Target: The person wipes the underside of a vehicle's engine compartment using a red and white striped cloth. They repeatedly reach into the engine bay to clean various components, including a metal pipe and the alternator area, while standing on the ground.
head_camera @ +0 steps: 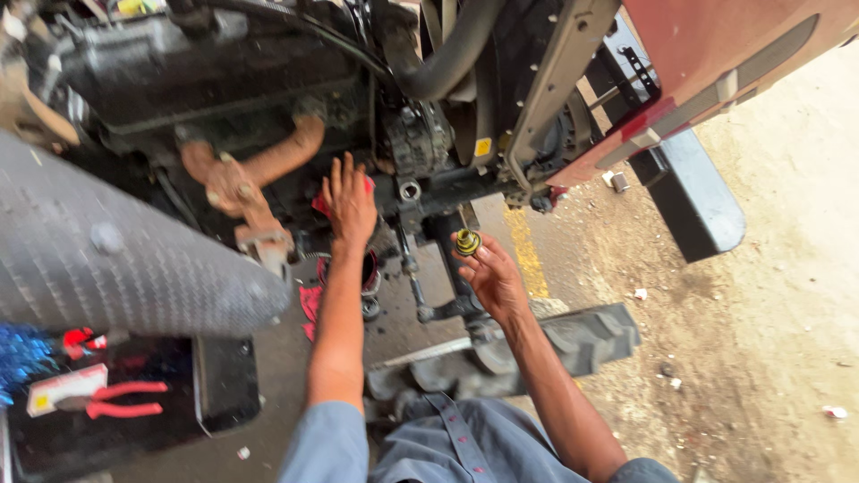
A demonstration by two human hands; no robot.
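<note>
We see a small brass-coloured metal fitting (468, 241) with a dull shine in the right hand (491, 279), a red cloth rag (324, 202) under the left hand (349, 204), grimy matt black engine metal (206, 72), rusty rough pipe (268, 165), and textured grey tread-plate fender (107, 250).

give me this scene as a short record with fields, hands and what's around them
setting: beside an exposed engine of a red vehicle, on dirt ground
left hand: left hand pressed flat on a red cloth against the engine
right hand: right hand holds a small brass fitting in its fingers
nearby: red-handled pliers on a black step, tyre below, grey fender
</note>
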